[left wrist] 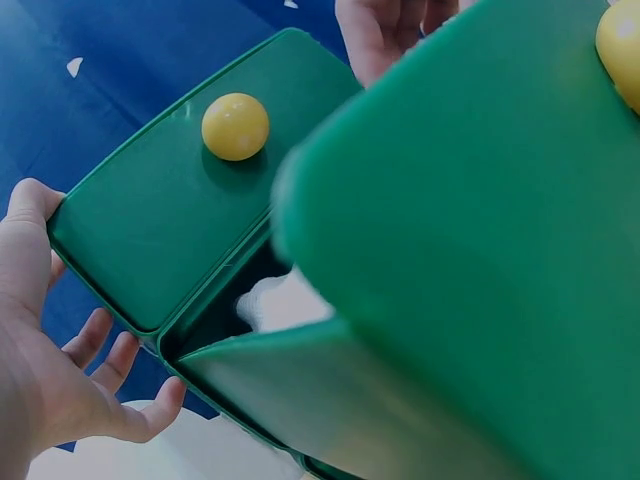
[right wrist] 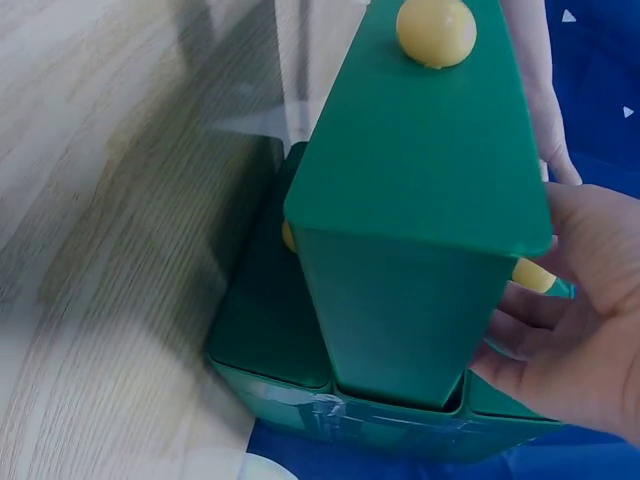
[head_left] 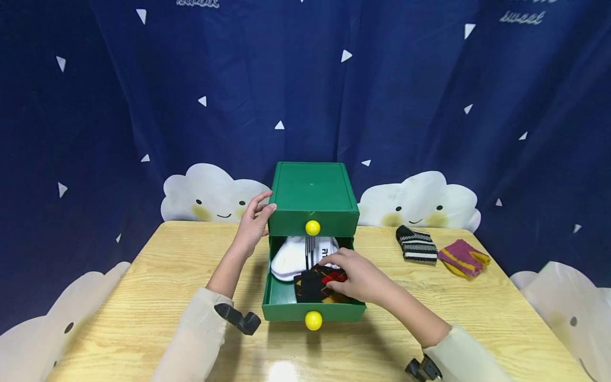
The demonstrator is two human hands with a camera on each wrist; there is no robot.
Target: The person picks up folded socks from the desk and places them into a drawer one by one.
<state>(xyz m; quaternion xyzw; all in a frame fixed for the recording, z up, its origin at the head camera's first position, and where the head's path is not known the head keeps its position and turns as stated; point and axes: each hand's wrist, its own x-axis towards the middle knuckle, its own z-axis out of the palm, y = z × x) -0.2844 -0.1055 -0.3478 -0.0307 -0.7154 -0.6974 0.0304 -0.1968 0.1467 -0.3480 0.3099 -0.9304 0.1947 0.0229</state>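
Note:
A green drawer cabinet point(head_left: 312, 185) stands with its middle drawer point(head_left: 286, 312) pulled out. White socks point(head_left: 292, 257) with black stripes lie at the back of that drawer, and folded black argyle socks point(head_left: 310, 286) with red and yellow diamonds lie in front of them. My right hand point(head_left: 355, 273) reaches over the drawer's right side, thumb and fingers spread apart on the argyle socks. Against the cabinet's upper left edge, my left hand point(head_left: 255, 223) rests with fingers spread and thumb near the front corner. In the right wrist view, the drawer wall hides the socks.
Striped black-and-white socks point(head_left: 417, 246) and purple-and-yellow socks point(head_left: 463, 258) lie on the wooden table point(head_left: 191, 254) at the right. Yellow knobs point(head_left: 313, 320) stick out from the drawer fronts. A dark blue curtain point(head_left: 305, 79) with white clouds hangs behind the table.

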